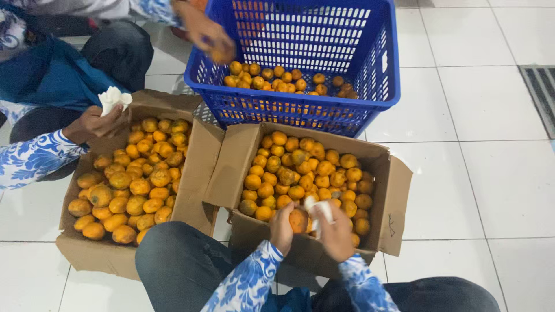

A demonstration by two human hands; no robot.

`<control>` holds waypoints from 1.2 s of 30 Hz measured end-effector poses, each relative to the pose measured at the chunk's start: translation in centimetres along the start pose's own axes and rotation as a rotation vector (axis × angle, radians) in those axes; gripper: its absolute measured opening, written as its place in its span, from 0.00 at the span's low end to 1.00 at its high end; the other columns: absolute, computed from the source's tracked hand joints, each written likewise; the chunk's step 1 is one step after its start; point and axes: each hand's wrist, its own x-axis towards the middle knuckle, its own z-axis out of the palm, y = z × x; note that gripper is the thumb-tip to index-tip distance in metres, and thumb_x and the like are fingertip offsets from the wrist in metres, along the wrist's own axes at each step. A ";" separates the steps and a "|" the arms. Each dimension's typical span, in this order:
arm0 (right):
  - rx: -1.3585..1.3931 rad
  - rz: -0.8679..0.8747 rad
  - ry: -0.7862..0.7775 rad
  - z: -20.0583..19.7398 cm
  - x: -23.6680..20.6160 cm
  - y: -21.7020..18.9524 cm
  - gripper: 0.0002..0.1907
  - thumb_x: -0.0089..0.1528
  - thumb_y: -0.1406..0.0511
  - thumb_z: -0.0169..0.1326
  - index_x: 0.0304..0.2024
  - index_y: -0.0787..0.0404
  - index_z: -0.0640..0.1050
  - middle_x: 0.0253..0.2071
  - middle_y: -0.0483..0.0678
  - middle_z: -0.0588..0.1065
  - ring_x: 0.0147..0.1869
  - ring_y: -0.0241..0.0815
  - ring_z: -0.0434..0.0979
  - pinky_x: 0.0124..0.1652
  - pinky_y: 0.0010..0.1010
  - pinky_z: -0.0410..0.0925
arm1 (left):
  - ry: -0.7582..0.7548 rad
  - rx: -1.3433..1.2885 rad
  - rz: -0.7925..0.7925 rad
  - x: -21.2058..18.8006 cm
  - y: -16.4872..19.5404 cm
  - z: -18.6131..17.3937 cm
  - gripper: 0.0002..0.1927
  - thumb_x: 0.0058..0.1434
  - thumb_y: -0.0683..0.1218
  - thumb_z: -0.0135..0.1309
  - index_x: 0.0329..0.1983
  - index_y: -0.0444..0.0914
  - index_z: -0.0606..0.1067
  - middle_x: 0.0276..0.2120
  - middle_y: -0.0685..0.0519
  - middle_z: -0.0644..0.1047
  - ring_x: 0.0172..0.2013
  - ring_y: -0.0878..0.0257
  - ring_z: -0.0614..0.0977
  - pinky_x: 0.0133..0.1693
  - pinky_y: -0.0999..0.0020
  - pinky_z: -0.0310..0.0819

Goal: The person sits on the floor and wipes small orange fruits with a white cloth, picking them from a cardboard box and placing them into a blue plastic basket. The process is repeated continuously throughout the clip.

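While gripped, mottled orange fruit (298,221).

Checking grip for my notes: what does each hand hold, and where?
Left hand cups a round orange citrus fruit by its side; right hand pinches a crumpled white cloth.

left hand (282,226) curled, right hand (337,234) closed, close together

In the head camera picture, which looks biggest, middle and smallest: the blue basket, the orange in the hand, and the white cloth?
1. blue basket, by far the largest.
2. and 3. orange and white cloth: look alike, cloth is crumpled and partly hidden, so unranked.
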 end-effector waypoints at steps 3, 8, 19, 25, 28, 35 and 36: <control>-0.077 -0.220 0.037 2.5 -3.1 -1.1 0.11 0.66 0.61 0.51 0.38 0.63 0.76 0.26 0.51 0.75 0.28 0.41 0.77 0.30 0.33 0.68 | 0.096 -0.007 0.076 -1.5 -1.0 0.1 0.21 0.68 0.54 0.45 0.42 0.34 0.80 0.40 0.49 0.81 0.41 0.62 0.81 0.46 0.66 0.74; -0.101 -0.213 0.002 3.9 -3.2 -0.5 0.13 0.68 0.61 0.50 0.37 0.65 0.75 0.27 0.55 0.74 0.29 0.49 0.74 0.31 0.36 0.66 | 0.126 0.188 0.319 -2.9 -2.4 0.3 0.25 0.72 0.56 0.39 0.39 0.31 0.76 0.36 0.44 0.80 0.37 0.56 0.80 0.42 0.61 0.75; 0.240 0.572 0.262 2.3 -0.8 8.0 0.21 0.68 0.52 0.46 0.50 0.60 0.79 0.37 0.49 0.79 0.36 0.39 0.77 0.34 0.32 0.69 | 0.011 0.395 0.252 -1.0 -2.9 2.6 0.20 0.67 0.56 0.49 0.52 0.37 0.65 0.42 0.45 0.75 0.43 0.56 0.78 0.47 0.59 0.73; 0.626 0.771 0.479 -0.8 3.9 6.9 0.21 0.66 0.52 0.46 0.49 0.62 0.76 0.38 0.49 0.78 0.35 0.39 0.80 0.33 0.31 0.72 | -0.246 0.293 0.277 2.0 -1.5 4.4 0.31 0.57 0.49 0.66 0.53 0.33 0.61 0.48 0.45 0.71 0.48 0.58 0.75 0.51 0.61 0.73; 0.494 0.784 0.466 -0.6 6.3 7.9 0.20 0.68 0.52 0.47 0.48 0.61 0.77 0.34 0.48 0.76 0.30 0.40 0.76 0.27 0.33 0.68 | -0.256 0.114 0.084 4.2 -1.0 4.8 0.32 0.57 0.50 0.65 0.55 0.35 0.60 0.45 0.49 0.73 0.46 0.59 0.77 0.49 0.60 0.75; 0.194 0.352 0.177 3.0 10.8 10.7 0.19 0.70 0.56 0.49 0.41 0.66 0.79 0.28 0.43 0.71 0.29 0.31 0.67 0.28 0.28 0.60 | -0.043 0.738 0.384 8.4 -1.1 4.8 0.16 0.65 0.53 0.58 0.44 0.35 0.78 0.42 0.44 0.80 0.45 0.50 0.82 0.48 0.60 0.75; 0.220 0.300 0.192 3.0 11.8 10.6 0.19 0.71 0.56 0.49 0.40 0.66 0.79 0.29 0.42 0.71 0.31 0.30 0.66 0.28 0.27 0.60 | -0.078 0.796 0.390 8.7 -1.3 4.7 0.18 0.63 0.54 0.59 0.44 0.34 0.77 0.42 0.42 0.79 0.45 0.48 0.81 0.47 0.58 0.74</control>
